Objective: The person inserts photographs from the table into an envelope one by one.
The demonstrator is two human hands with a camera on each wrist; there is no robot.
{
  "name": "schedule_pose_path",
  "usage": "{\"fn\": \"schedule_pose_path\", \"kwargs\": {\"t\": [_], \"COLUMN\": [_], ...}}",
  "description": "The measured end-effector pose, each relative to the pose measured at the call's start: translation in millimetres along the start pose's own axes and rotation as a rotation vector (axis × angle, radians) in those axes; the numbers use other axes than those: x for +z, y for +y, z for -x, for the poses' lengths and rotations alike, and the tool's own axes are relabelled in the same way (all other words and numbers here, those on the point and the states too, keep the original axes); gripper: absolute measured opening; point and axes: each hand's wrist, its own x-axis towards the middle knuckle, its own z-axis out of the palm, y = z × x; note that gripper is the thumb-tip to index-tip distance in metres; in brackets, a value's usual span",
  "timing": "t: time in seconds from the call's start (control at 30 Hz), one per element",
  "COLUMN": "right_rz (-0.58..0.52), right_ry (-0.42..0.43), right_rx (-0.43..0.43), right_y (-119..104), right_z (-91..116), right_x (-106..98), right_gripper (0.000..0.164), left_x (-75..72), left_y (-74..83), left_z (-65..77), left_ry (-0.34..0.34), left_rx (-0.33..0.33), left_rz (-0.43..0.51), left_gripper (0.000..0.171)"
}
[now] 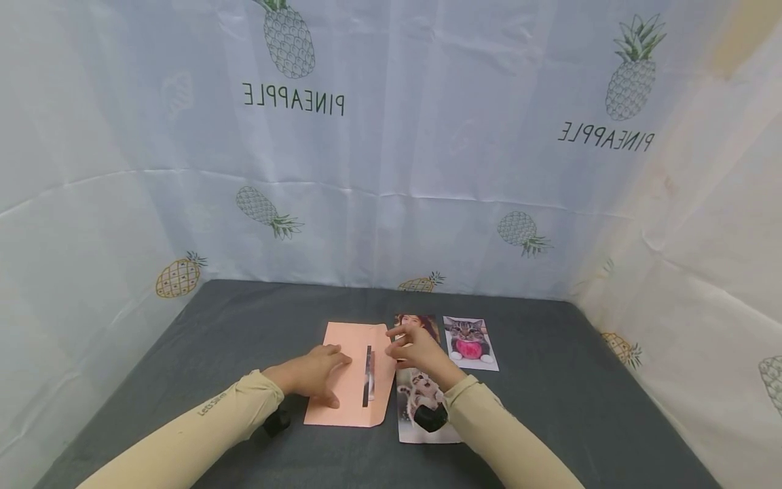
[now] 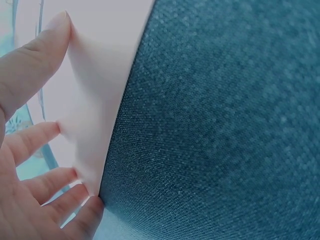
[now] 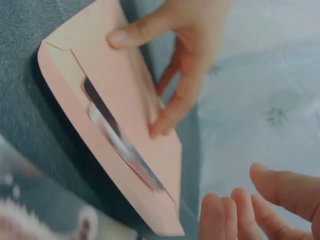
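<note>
A pink paper envelope (image 1: 342,380) lies on the dark table, its flap folded out to the right. In its opening show a dark strip (image 3: 102,105) and the edge of a pale picture card (image 3: 112,135). My left hand (image 1: 311,373) rests on the envelope's left part, thumb and fingers spread; fingertips touch the paper in the left wrist view. Above the flap's right edge hovers my right hand (image 1: 418,350), its fingers loosely bent and nothing between them in the right wrist view.
Right of the envelope lie a kitten picture (image 1: 421,390) and, farther back, a portrait picture (image 1: 421,320), both partly hidden by the right arm. A cat picture with a pink heart (image 1: 469,343) lies farther right. White pineapple-print curtain (image 1: 379,149) surrounds the dark table (image 1: 550,394).
</note>
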Motion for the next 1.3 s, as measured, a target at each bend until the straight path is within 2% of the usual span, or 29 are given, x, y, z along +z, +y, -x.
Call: {"fn": "schedule_pose_path", "kwargs": {"t": [0.3, 0.47, 0.6, 0.87, 1.07, 1.3], "right_rz": [-0.078, -0.038, 0.005, 0.064, 0.124, 0.16], "right_ry": [0.019, 0.06, 0.056, -0.001, -0.008, -0.023], "right_rx": [-0.031, -0.009, -0.011, 0.031, 0.051, 0.047], "right_y": [17.9, 34.8, 49.6, 66.8, 76.0, 77.9], "right_z": [16.9, 25.9, 32.4, 42.8, 45.2, 45.0], "right_x": [-47.1, -66.7, -76.6, -82.7, -82.1, -79.9], "right_gripper": [0.042, 0.039, 0.039, 0.041, 0.039, 0.038], "left_x": [-0.7, -0.9, -0.2, -0.8, -0.3, 0.1], "left_y": [0.5, 0.7, 0.5, 1.5, 0.9, 0.5], "left_z": [1.6, 1.7, 1.7, 1.7, 1.6, 1.4], "left_ry": [0.003, -0.001, -0.001, -0.004, -0.005, 0.0], "left_rx": [0.008, -0.006, -0.004, -0.007, 0.003, 0.015], "left_rz": [-0.001, -0.008, -0.011, -0.009, -0.002, -0.004], "left_gripper": [0.076, 0.077, 0.077, 0.077, 0.076, 0.076]}}
